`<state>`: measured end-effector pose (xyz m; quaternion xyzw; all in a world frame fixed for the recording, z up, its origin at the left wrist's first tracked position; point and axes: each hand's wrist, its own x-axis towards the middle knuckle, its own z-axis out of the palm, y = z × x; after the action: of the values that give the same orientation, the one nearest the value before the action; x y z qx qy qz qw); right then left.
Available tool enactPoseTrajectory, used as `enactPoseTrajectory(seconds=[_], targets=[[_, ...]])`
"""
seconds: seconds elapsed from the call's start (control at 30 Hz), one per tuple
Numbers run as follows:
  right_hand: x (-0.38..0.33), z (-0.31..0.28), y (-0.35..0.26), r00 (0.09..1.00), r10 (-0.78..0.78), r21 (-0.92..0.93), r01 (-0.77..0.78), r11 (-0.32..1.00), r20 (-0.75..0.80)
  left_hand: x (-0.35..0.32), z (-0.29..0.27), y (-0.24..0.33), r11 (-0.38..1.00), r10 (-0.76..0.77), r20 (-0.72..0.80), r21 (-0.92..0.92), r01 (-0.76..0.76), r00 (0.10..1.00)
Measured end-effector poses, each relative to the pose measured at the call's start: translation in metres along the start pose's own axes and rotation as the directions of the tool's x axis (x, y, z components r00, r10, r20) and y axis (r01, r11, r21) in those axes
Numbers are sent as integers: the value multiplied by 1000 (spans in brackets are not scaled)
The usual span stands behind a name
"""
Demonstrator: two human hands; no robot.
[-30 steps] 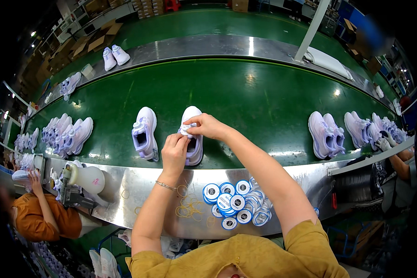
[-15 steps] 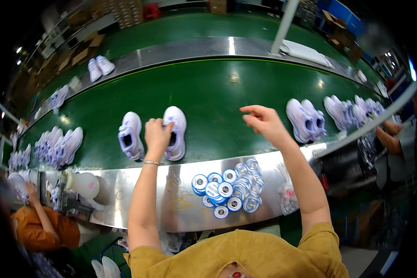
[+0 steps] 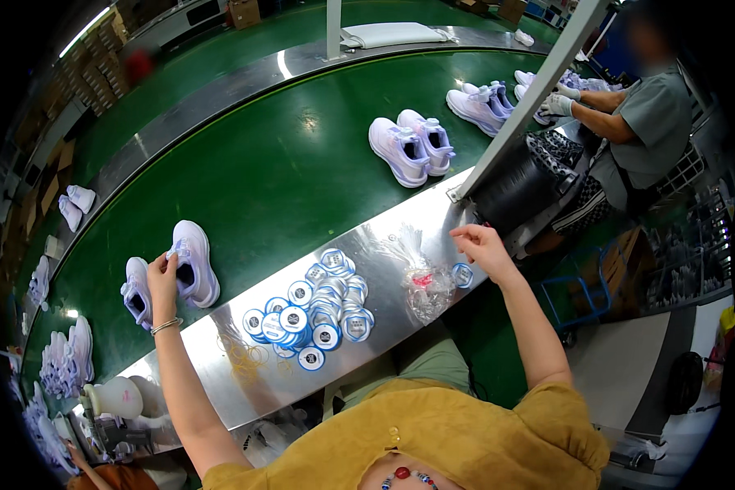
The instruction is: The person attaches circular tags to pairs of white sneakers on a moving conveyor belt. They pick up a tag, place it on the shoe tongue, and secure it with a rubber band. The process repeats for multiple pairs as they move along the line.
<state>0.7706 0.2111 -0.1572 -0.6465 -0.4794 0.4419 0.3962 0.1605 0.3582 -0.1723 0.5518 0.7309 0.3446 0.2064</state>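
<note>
A white-and-lavender sneaker with a dark opening (image 3: 201,262) stands upright on the glossy green surface (image 3: 286,180), toe toward the far side. Its matching sneaker (image 3: 138,282) stands upright just left, toe also far. On the metal counter (image 3: 392,318), to the right, lie a crinkled clear plastic bundle (image 3: 427,296) with a red patch and, just beside it, a round, blue-rimmed white disc (image 3: 463,275).

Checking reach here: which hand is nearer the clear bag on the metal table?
Right. The right hand is just right of the clear bag; the left hand is far to its left, at a shoe, beyond the discs.
</note>
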Motion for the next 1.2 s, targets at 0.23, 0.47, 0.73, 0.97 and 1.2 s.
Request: enactPoseTrajectory(seconds=[0.23, 0.47, 0.73, 0.97, 1.2], targets=[[19, 6, 18, 978, -206, -164, 200, 966, -22, -94, -17, 65, 957, 193, -480, -100, -272, 856], [111, 54, 24, 922, -386, -521, 324, 790, -12, -253, 56, 154, 901, 373, -423, -46, -430, 826], [167, 78, 25, 989, -143, -712, 120, 692, 28, -304, 133, 209, 782, 618, 113, -193, -593, 778], [135, 55, 11, 973, -230, 263, 214, 941, 31, -280, 224, 239, 610, 786, 252, -166, -775, 565], [49, -23, -33, 926, -334, 681, 359, 638, -176, -284, 270, 228, 610, 730, 424, -50, -791, 536]])
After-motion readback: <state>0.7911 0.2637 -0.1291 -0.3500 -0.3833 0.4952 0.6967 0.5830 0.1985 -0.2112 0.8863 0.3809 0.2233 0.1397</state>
